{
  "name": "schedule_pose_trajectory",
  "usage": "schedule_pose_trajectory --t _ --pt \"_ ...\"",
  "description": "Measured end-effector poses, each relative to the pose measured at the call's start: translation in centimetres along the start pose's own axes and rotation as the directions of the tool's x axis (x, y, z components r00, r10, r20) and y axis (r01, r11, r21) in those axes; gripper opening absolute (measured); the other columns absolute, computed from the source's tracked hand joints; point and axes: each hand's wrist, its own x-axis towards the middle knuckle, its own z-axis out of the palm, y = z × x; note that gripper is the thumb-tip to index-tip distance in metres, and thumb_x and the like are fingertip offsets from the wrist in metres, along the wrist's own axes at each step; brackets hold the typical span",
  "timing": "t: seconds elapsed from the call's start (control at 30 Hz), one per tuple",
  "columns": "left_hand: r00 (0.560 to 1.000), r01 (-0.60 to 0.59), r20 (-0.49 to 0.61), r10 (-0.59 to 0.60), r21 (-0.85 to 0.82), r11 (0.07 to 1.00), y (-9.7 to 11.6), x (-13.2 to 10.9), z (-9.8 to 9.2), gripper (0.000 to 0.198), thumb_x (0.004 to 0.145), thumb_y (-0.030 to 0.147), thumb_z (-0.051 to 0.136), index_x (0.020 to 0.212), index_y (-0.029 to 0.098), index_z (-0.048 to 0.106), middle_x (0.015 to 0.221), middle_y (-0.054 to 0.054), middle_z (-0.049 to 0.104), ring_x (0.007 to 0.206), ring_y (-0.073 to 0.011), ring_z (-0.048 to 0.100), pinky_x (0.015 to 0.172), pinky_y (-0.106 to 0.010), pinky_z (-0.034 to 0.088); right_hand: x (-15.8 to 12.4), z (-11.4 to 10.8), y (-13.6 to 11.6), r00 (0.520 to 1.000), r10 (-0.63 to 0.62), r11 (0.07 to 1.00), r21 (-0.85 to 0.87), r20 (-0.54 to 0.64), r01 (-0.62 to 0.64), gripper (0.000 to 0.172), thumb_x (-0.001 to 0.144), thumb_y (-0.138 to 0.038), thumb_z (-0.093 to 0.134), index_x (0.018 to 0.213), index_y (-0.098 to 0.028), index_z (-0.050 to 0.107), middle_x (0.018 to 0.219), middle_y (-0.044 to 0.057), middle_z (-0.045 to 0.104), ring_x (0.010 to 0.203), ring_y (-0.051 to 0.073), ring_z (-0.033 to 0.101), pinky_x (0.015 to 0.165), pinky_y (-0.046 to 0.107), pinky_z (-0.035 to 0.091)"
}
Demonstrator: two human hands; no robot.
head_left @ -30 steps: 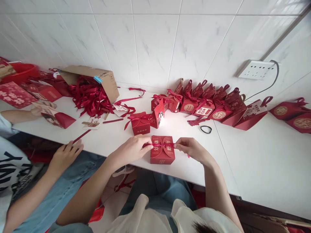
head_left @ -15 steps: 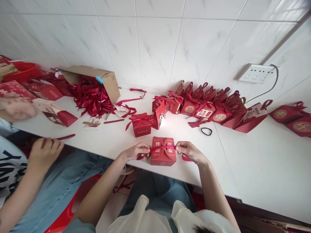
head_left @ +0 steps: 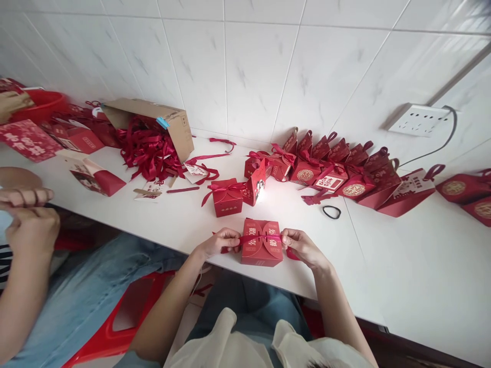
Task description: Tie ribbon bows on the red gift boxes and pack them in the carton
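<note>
A red gift box (head_left: 262, 255) with pale printed characters sits on the white table near its front edge. Across its top runs a dark red ribbon (head_left: 264, 236), crossed at the middle where the curved flaps meet. My left hand (head_left: 222, 242) pinches one end of the ribbon at the box's left side. At the right side, my right hand (head_left: 301, 247) pinches the other end, and a loop of ribbon hangs below its fingers. Just behind stands a smaller red box (head_left: 227, 200) with a bow on top, beside a tilted red box (head_left: 255, 184) with a printed picture.
A cardboard box (head_left: 179, 134) lies on its side, spilling red ribbons (head_left: 151, 153). Rows of red boxes (head_left: 332, 179) stand along the wall, with a black hair tie (head_left: 332, 212) before them. A co-worker's hands (head_left: 32, 220) are at far left. A power strip (head_left: 418, 119) hangs on the wall.
The ribbon lies flatter across the box top, my hands still pinching its ends at either side. The co-worker's hands have come together at the left. The view has shifted slightly.
</note>
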Motion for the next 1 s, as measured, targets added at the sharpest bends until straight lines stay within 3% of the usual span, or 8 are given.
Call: schedule_pose_trajectory --t 0.47,0.73,0.9,1.0 --pt "1.000 -0.007 0.021 0.005 0.107 0.994 -0.1 0.1 -0.5 0.048 0.064 0.058 0.068 0.055 0.013 0.057 0.054 0.000 0.050 0.053 -0.0095 0.042 0.051 -0.021 0.031 0.0 0.0 -0.4 0.999 0.007 0.997 -0.082 0.033 -0.005 0.045 0.067 -0.059 0.068 0.064 -0.017 0.050 0.056 -0.004 0.039 0.051 0.008 0.030 0.049 0.024 0.024" --pt "0.999 0.033 -0.027 -0.030 0.109 0.993 1.9 -1.5 0.7 0.032 0.071 0.041 0.063 0.056 0.013 0.059 0.059 -0.002 0.056 0.059 -0.0115 0.049 0.058 -0.023 0.037 -1.9 0.9 -5.6 0.988 0.111 0.960 -0.267 0.105 -0.080 0.041 0.071 -0.056 0.066 0.068 -0.016 0.057 0.058 -0.001 0.046 0.052 0.009 0.038 0.046 0.023 0.028" --pt "0.996 0.093 -0.010 -0.093 0.193 0.977 4.9 -2.6 2.0 0.028 0.079 0.036 0.054 0.064 0.013 0.061 0.054 0.001 0.051 0.050 -0.0092 0.045 0.052 -0.023 0.035 -2.5 3.2 -7.7 0.998 -0.013 0.967 -0.255 0.057 0.027 0.035 0.075 -0.051 0.064 0.076 -0.017 0.059 0.066 0.000 0.051 0.058 0.011 0.045 0.051 0.024 0.039" --pt "0.994 0.101 -0.080 -0.079 0.320 0.942 6.7 -2.9 3.1 0.024 0.080 0.030 0.049 0.068 0.014 0.060 0.054 0.002 0.051 0.050 -0.0094 0.046 0.051 -0.022 0.036 -1.9 4.6 -7.8 0.988 -0.150 0.953 -0.263 0.029 0.152 0.031 0.078 -0.049 0.062 0.077 -0.017 0.062 0.083 0.005 0.059 0.073 0.015 0.054 0.064 0.027 0.045"
